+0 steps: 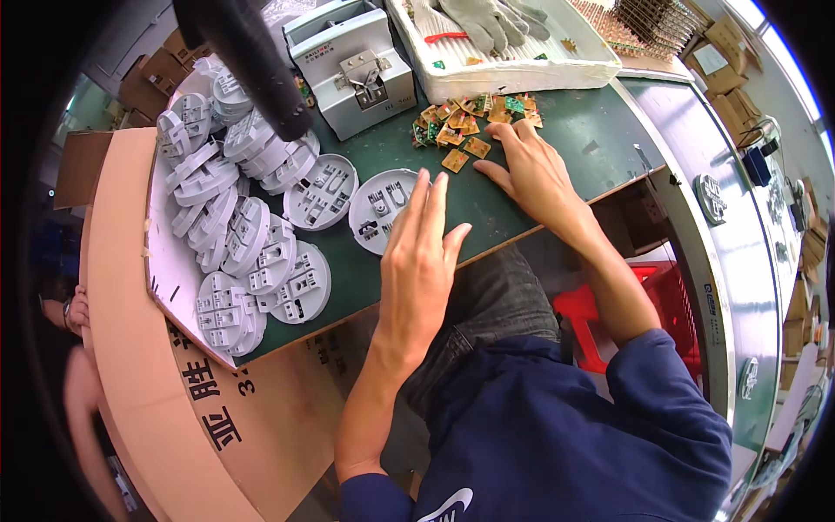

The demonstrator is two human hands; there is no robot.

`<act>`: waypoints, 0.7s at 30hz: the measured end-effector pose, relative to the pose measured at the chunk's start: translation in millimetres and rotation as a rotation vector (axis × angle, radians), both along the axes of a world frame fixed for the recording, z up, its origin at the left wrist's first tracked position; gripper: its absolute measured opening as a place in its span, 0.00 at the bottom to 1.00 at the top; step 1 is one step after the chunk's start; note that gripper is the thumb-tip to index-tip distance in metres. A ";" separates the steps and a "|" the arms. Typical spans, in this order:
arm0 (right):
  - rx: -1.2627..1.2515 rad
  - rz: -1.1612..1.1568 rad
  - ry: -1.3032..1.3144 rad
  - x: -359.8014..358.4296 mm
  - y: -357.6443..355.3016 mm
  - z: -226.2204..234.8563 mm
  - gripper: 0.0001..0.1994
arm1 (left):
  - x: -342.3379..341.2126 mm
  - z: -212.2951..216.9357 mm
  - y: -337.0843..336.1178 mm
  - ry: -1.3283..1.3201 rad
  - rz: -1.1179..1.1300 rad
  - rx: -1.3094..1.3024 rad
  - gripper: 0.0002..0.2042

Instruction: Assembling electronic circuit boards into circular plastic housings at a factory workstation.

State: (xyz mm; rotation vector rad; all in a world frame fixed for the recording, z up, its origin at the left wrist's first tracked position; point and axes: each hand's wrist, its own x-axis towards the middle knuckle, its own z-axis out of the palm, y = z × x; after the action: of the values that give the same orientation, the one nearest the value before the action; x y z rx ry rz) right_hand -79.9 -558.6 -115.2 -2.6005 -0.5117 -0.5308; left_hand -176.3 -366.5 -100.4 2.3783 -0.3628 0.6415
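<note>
A: Cardboard box (130, 348), tan, dark printed characters, at 8 o'clock; moulded white plastic discs (252, 252) stacked beside.

B: Left hand (417, 261) flat, fingers apart, over one disc (383, 209) at centre. Right hand (535, 174) spread, empty, touching small circuit boards (465, 122) at 12 o'clock.

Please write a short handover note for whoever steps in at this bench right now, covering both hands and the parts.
Left hand: open, flat, fingers stretched over the near edge of a round white plastic disc on the green mat; holds nothing.
Right hand: open, fingertips on the pile of small circuit boards; no board lifted.
Parts: a second disc lies beside the first; more discs are heaped in the cardboard box to the left. A grey benchtop machine stands behind them.
Done: two discs laid out on the mat.
Left: no board sits on either disc.
</note>
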 end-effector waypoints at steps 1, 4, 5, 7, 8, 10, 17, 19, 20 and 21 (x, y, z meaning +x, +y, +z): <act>0.019 -0.003 0.044 1.2 1.2 1.3 0.19 | -1.4 3.7 0.6 -0.002 -0.034 -0.003 0.31; 0.020 0.001 0.104 6.0 0.7 4.4 0.16 | -2.9 15.6 23.7 0.051 -0.085 0.183 0.34; 0.000 0.014 0.112 6.2 -1.0 4.8 0.15 | -4.4 17.5 37.3 0.064 -0.078 0.264 0.35; 0.012 0.071 0.078 11.9 -6.1 -1.0 0.14 | -2.5 12.7 54.6 0.097 -0.069 0.271 0.33; 0.024 0.135 0.043 14.6 -7.4 -4.0 0.13 | -3.1 7.6 59.2 0.164 -0.061 0.218 0.31; 0.039 0.154 0.008 14.8 -9.7 -7.5 0.14 | -5.6 -0.7 52.2 0.114 -0.003 0.212 0.27; 0.402 0.212 0.170 -1.0 -0.2 15.2 0.15 | -7.4 -8.7 7.4 -0.121 0.165 0.160 0.29; 0.553 0.258 0.327 -13.4 6.3 27.0 0.15 | -7.0 -1.7 7.6 -0.205 0.106 0.056 0.24; 0.806 0.373 0.376 -19.0 11.4 27.0 0.16 | -8.3 4.1 6.1 -0.180 0.053 -0.130 0.22; 1.061 0.490 0.425 -24.9 14.8 27.7 0.17 | -8.5 8.3 3.3 -0.015 0.001 -0.414 0.21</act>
State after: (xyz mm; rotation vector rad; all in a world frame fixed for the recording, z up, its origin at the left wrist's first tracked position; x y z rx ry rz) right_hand -104.8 -543.8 -87.5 -1.4368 -0.5010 -0.0237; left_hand -184.9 -363.2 -92.2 1.9802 -0.2097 0.6636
